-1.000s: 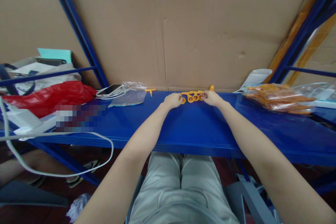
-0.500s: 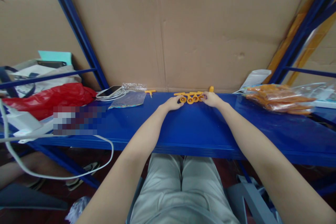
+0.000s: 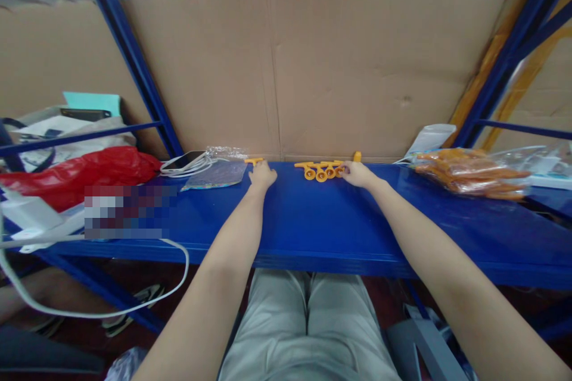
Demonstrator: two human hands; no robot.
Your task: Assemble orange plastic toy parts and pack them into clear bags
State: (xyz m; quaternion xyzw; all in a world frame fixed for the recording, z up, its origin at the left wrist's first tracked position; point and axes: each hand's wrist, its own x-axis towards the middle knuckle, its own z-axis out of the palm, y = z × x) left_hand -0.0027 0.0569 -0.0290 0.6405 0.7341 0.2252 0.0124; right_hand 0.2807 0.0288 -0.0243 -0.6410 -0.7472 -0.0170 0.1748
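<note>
My left hand is at the back of the blue shelf, its fingers closed at the stem of a small orange T-shaped piece. The crossbar shows above the fingertips; the stem is hidden. To the right, several orange pieces with round, cup-like ends and T-shaped bars lie side by side in a row. My right hand pinches the rightmost round-ended piece, partly covered by the fingers. Just behind that hand, an orange upright end sticks up against the cardboard.
A clear plastic bag, a phone with a white cable and a red bag lie left. Bagged orange pieces lie right. A cardboard sheet stands behind the blue shelf. A white cord hangs over the front edge.
My left hand has left the left end of the row and moved left to the separate T-shaped piece. My right hand stays at the row's right end. The view has tilted slightly.
</note>
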